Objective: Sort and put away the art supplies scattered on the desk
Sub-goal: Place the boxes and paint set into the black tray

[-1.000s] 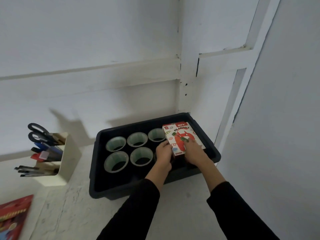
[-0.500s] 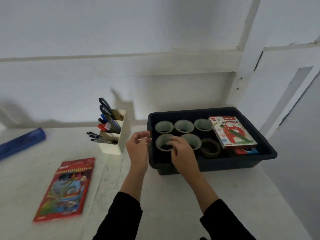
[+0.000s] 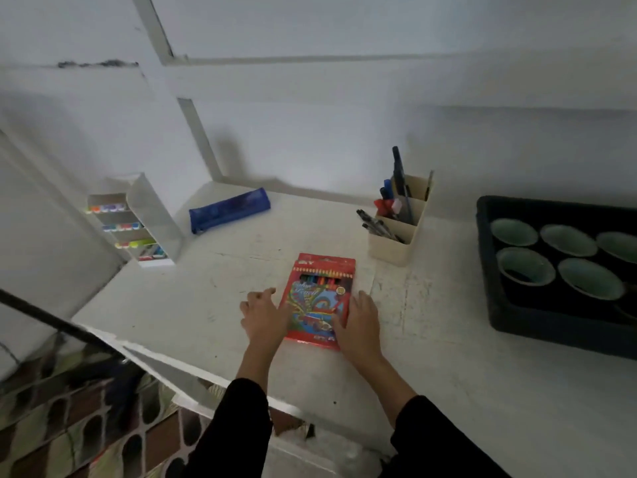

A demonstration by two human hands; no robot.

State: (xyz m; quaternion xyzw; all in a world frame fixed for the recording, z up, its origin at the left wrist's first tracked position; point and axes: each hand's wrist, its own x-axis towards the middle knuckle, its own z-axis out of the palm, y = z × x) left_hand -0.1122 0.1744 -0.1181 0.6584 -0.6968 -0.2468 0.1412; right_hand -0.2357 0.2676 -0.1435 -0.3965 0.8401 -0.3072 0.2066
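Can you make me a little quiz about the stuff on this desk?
1. True or false: the pencil box lies inside the black tray.
2. What colour is the pouch lying behind the pencil box? A blue, B green, C yellow.
3. Fill the gap: the pen holder stands between the pencil box and the ____.

Key: 1 false, it lies on the desk. 2 A. 3 tray.

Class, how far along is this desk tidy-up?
Done: greenish tape rolls in the black plastic tray; pens in the cream holder. In hand: left hand and right hand touch the red coloured-pencil box. Left: it and the blue pencil case, on the white desk.
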